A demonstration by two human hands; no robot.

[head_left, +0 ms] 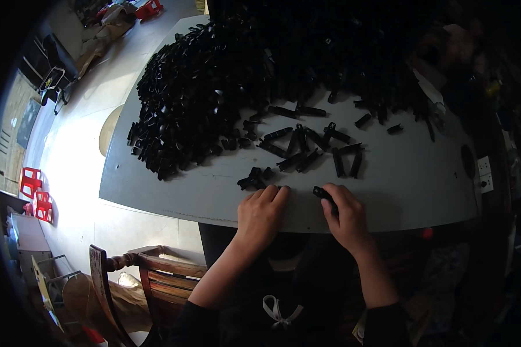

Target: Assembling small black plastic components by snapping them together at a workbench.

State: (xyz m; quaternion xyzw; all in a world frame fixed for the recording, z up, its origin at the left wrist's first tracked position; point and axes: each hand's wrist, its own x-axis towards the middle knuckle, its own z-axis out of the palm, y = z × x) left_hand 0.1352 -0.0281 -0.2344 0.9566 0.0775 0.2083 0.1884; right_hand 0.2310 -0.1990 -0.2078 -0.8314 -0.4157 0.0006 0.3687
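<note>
My right hand (347, 215) grips a short black plastic part (320, 192) between thumb and fingers, just above the near edge of the grey table (214, 194). To its left, my left hand (261, 215) rests at the table edge with its fingers curled down. What those fingers hold, if anything, is hidden. Right beyond the left hand lies a small cluster of black pieces (251, 180). Farther back, several long narrow black parts (301, 139) are scattered at various angles across the tabletop.
A big heap of small black pieces (185, 98) covers the table's left side, and another dark pile (353, 52) stretches along the back. A wooden chair (165, 272) stands at lower left. Red stools (42, 206) are on the floor, and a wall socket (485, 174) is at right.
</note>
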